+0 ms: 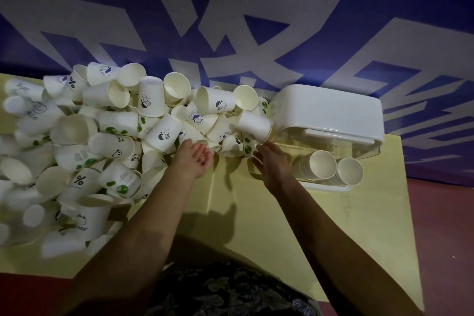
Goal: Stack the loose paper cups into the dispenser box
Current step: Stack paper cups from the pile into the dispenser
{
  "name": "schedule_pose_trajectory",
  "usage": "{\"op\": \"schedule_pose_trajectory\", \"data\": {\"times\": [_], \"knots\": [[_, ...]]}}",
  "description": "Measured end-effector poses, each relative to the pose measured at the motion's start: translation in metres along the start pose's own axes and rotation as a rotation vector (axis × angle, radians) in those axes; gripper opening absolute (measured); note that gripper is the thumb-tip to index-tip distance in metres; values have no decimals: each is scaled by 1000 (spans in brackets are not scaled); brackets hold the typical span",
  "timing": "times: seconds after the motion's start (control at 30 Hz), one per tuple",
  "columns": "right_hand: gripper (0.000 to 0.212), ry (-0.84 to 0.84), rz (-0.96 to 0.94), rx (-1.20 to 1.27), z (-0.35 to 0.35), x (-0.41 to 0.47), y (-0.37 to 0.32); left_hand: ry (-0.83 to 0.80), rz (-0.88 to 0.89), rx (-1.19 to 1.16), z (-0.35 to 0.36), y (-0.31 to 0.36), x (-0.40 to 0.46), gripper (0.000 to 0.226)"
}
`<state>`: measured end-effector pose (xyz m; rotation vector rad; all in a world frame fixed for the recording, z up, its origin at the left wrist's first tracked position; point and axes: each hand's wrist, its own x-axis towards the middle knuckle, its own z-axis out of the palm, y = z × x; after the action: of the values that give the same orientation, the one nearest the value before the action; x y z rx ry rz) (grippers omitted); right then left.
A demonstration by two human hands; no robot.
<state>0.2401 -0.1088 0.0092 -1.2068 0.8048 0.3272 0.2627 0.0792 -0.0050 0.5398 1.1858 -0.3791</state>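
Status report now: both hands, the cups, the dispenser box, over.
Left hand open, palm up, at pile edge. Right hand open, reaching at loose cups. Dispenser box already holds two cup stacks. Nothing blocks the box mouth.

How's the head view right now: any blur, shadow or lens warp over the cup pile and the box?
Head view: dim overall, with the cup pile smeared by blur toward the left edge; both hands cast hard shadows on the yellow table; wide-angle warp bends the dispenser box and the table edges; the centre stays fairly sharp.
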Motion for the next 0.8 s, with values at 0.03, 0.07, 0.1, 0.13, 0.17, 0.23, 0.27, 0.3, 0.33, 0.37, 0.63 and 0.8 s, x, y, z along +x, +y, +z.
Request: {"op": "schedule_pose_trajectory", "data": {"times": [0.03, 0.07, 0.1, 0.13, 0.17, 0.23, 0.27, 0.3, 0.33, 0.37, 0.63, 0.8], "knots": [[22, 2, -9, -1, 4, 0, 1, 6, -9, 4, -1, 2, 1, 29], [24, 13, -14, -14, 7, 1, 2, 17, -13, 21, -2, 3, 1, 26], [23, 31, -23, -39, 10, 2, 4, 28, -14, 37, -4, 4, 2, 25], [19, 64, -36, -78, 13, 3, 5, 38, -5, 53, -7, 6, 3, 23], [13, 111, -60, -130, 15, 3, 6, 40, 9, 65, -9, 7, 3, 22], [9, 193, -140, -227, 19, 3, 6, 50, 62, 98, -14, 9, 3, 19], [13, 214, -187, -267, 20, 2, 7, 71, 105, 118, -15, 9, 2, 19], [16, 228, -232, -305, 21, 1, 7, 100, 156, 140, -16, 8, 0, 19], [18, 237, -269, -341, 21, -1, 8, 134, 215, 177, -17, 6, -3, 19], [18, 244, -300, -374, 21, -3, 9, 165, 283, 223, -18, 3, -6, 18], [11, 248, -600, -586, -9, -38, 14, 182, 1041, 969, -29, -27, -42, 17], [14, 258, -782, -670, -50, -65, 8, 28, 1332, 1132, -11, -54, -77, 10]]}}
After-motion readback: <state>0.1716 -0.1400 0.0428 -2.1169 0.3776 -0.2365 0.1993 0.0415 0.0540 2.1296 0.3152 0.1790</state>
